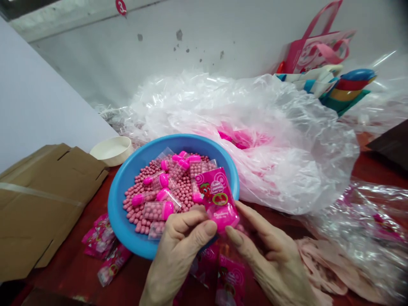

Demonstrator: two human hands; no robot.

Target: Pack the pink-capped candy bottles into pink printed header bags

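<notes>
Both my hands pinch a pink printed candy packet [216, 193] at its lower end, over the near right rim of a blue basin [119, 187]. My left hand [180, 250] grips its left edge between thumb and fingers. From the right, my right hand [270, 253] has thumb and fingers closed at the lower right corner. A bright pink cap shows through the packet's bottom. Inside the basin, clear tubes with pink caps [159, 210] lie on many small pink balls [140, 221]. More pink packets [230, 276] lie on the table below my hands, partly hidden.
Flattened cardboard [41, 204] lies left, near a white shallow dish [112, 151]. A large clear plastic bag [287, 161] with pink things inside fills the back right. Pink packets [100, 236] lie left of the basin. Pinkish cloth [328, 263] and plastic wrap [363, 229] lie right.
</notes>
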